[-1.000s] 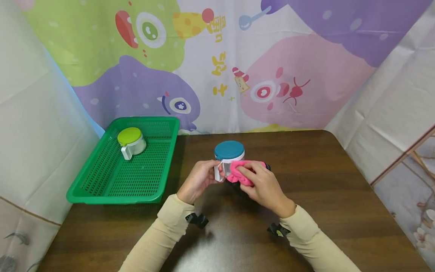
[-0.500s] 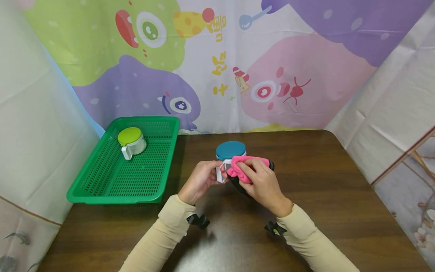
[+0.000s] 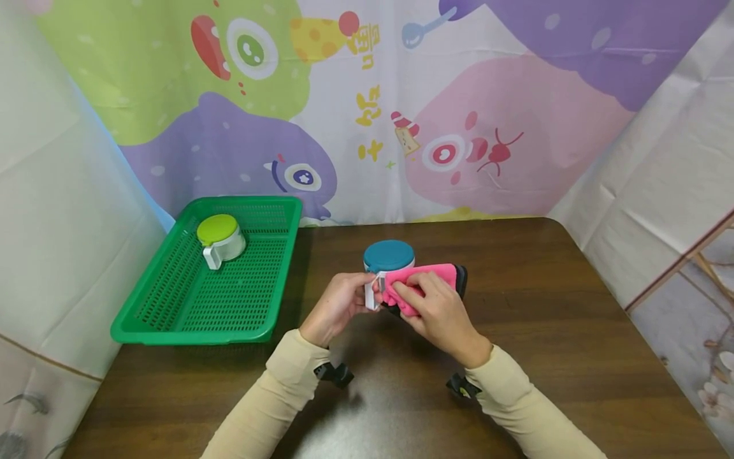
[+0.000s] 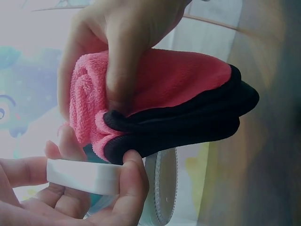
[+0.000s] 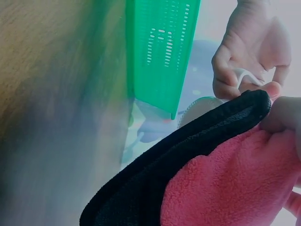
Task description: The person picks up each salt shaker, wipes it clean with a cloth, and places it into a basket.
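In the head view a jar with a blue lid and a clear body is held up over the table's middle. My left hand grips the jar's white handle between thumb and fingers. A folded pink cloth with a black edge is pinched in my right hand, against the jar's near side just right of the handle. The cloth hides most of the jar's body. Up close in the right wrist view, the black border crosses in front of the jar's base.
A green perforated basket stands on the left of the brown table. Inside it, toward the back left, sits a similar jar with a lime-green lid. A cartoon-printed curtain hangs behind the table.
Between my right fingers the pink cloth has shifted slightly right and spread flatter, showing more of its black edge. My left hand stays on the handle, and the jar has barely moved.
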Tool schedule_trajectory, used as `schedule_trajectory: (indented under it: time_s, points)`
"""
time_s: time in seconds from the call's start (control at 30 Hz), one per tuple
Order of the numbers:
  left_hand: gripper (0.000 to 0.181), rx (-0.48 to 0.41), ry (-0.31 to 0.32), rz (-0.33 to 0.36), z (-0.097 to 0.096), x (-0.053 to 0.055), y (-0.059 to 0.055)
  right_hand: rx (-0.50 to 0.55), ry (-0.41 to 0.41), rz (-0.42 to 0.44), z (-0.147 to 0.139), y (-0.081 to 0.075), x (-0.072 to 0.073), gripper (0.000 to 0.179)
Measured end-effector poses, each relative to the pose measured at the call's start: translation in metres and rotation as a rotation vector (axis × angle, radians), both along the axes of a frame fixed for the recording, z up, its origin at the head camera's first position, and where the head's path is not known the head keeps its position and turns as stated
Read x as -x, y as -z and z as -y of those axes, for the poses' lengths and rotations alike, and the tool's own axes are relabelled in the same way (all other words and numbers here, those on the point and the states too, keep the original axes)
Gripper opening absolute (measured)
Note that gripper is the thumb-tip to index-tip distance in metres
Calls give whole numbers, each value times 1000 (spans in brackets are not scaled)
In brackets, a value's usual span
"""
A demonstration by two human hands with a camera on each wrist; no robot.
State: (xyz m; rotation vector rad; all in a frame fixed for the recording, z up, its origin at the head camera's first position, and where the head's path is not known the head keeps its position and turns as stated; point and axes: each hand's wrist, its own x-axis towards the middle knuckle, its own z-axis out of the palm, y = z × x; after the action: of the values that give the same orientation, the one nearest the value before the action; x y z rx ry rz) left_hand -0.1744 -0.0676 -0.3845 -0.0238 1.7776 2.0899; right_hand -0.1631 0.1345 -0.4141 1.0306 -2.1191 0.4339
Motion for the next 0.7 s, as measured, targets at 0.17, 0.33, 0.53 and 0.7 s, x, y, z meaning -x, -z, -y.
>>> schedule_trajectory:
  time_s: [0.17,0.33,0.53,0.7]
  points:
    - [27,-22,-3,10,2,1,2,-23,-15,-2,-1,3,0,46]
    - [28,-29,13,3,4,2,3,-18,-19,-4,-2,7,1,44]
    - [29,-48,24,5,5,2,3,-4,-2,8,-6,11,2,38]
    - [28,-43,10,2,8,3,3,10,22,18,-11,15,5,38]
